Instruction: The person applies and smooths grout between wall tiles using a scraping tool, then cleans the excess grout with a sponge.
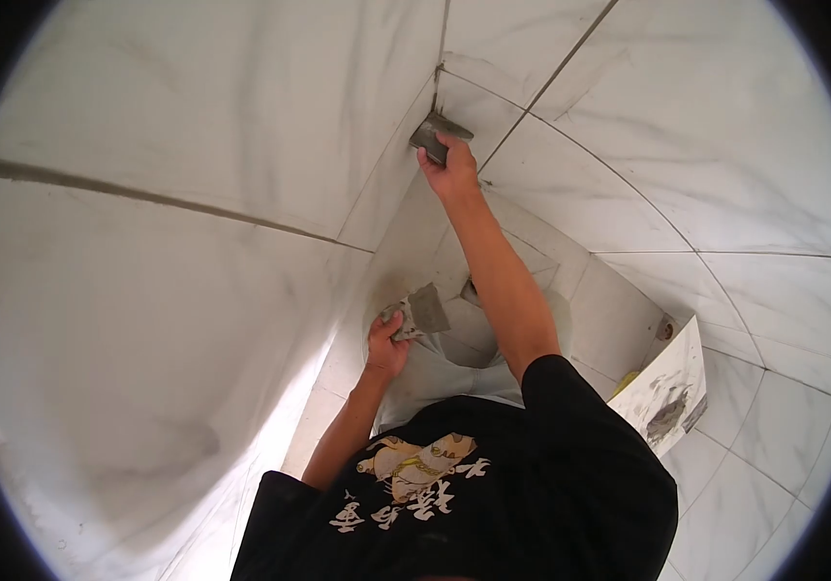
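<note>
In the upper middle of the frame, the right hand (452, 172) has a flat tool (427, 145) at the corner between two tiled walls. Below and a little left, the left hand (386, 351) has a scraper (428, 310). A board (682, 358) is at lower right, with mortar (667, 414) on it.

The floor (427, 225) was laid with pale tiles, thin joints running between them. A small dark patch (470, 289), partly covered, showed at its middle. Toward the person's right, a white panel (684, 363) smeared with grey mortar sat tilted, something yellow (625, 383) beside its edge; whether either touched the floor was unclear.
</note>
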A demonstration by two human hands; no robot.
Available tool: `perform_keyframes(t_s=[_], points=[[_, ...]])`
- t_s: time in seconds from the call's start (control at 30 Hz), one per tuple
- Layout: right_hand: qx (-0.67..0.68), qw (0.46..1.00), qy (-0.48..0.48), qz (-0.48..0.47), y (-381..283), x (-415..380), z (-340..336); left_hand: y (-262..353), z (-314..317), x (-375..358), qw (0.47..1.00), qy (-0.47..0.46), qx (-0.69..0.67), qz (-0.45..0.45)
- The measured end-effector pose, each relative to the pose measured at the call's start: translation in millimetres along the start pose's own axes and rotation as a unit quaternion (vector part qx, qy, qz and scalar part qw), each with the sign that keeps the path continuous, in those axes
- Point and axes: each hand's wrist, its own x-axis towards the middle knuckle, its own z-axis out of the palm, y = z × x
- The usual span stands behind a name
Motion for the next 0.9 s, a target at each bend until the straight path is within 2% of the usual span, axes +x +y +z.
perform_keyframes(t_s=[0.07, 0.13, 0.2, 0.3, 0.4, 0.5, 0.67, 0.9], points=[[0.042, 0.998, -0.046, 0.025, -4.5, -9.8, -4.8, -3.1, -0.8, -1.5, 1.0, 0.014, 0.006, 0.012], [0.031, 0.998, -0.034, 0.039, -0.6, -8.8, -22.0, -1.1, -0.6, 4.5, 0.999, 0.019, 0.015, 0.03], [0.021, 0.998, -0.019, 0.053, 5.9, 4.6, -36.4, -0.5, -1.3, 2.4, 0.999, 0.05, -0.014, 0.01], [0.026, 0.998, -0.019, 0.063, 13.0, 25.8, -46.1, 1.3, 0.5, 1.9, 0.999, 0.047, -0.018, -0.003], [0.03, 0.998, 0.027, 0.051, 14.1, 43.0, -36.8, -0.5, 3.9, -0.1, 0.998, 0.05, -0.018, 0.013], [0.023, 0.999, 0.006, 0.046, 6.6, 41.8, -23.1, 1.5, 9.4, -3.2, 0.998, 0.068, -0.014, 0.008], [0.036, 0.998, -0.047, 0.022, -9.9, 16.4, 1.2, 0.4, 4.3, -3.7, 0.999, 0.034, -0.008, 0.003], [0.052, 0.998, -0.04, 0.028, -35.6, -18.9, 42.2, 0.2, 8.7, -4.6, 1.0, -0.007, 0.004, 0.026]])
